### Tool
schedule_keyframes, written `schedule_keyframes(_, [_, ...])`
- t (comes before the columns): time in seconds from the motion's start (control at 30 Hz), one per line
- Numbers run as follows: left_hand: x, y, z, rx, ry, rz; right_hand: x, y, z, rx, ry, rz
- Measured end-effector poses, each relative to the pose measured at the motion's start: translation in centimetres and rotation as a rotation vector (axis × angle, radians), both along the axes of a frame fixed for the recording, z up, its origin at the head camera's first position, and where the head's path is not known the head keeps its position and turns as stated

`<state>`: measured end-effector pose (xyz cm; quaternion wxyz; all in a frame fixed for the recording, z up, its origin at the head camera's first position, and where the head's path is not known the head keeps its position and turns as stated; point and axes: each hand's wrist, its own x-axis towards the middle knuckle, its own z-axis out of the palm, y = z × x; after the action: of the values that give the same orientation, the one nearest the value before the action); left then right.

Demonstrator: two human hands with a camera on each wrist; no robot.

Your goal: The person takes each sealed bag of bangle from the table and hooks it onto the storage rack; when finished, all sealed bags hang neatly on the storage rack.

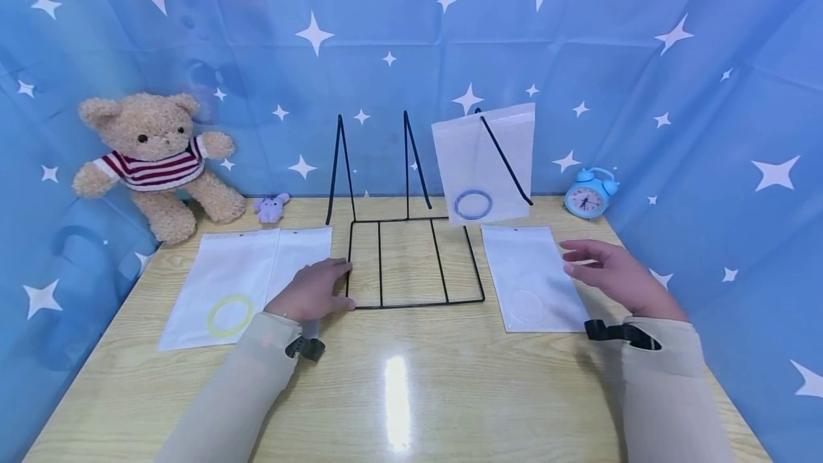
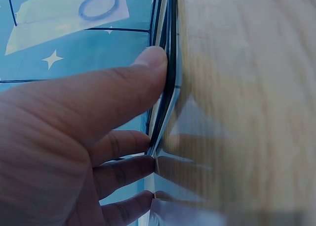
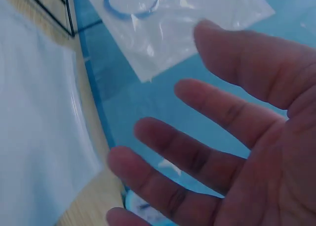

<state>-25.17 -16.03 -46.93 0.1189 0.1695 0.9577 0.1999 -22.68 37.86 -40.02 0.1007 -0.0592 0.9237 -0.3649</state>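
A black wire rack [image 1: 381,263] stands on the table with three tall bent prongs at its back. From the rightmost prong hangs a clear zip bag [image 1: 511,141] holding a blue ring [image 1: 473,204]. My left hand [image 1: 311,290] rests at the rack's front left corner. In the left wrist view its thumb [image 2: 153,63] touches the wire, and the other fingertips reach the frame close to the tabletop. My right hand [image 1: 611,274] hovers near the right edge of a white bag [image 1: 530,263] with a pale ring [image 1: 527,306]; its fingers are spread and hold nothing.
Left of the rack lie two overlapping white bags [image 1: 218,270], one with a yellow ring [image 1: 230,316]. A teddy bear [image 1: 157,163] and a small purple toy [image 1: 271,208] sit back left. A blue alarm clock [image 1: 588,195] stands back right. Starry blue curtain [image 1: 386,6] encloses the table.
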Motion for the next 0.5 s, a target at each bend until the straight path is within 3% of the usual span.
schedule_keyframes(0.3, [0.0, -0.1, -0.3, 0.013, 0.004, -0.002, -0.1, 1.6, -0.9, 0.070, -0.103, 0.033])
schedule_keyframes(0.5, [0.0, -0.1, -0.1, 0.015, 0.000, 0.002, -0.5, 1.8, -1.9, 0.098, -0.123, 0.051])
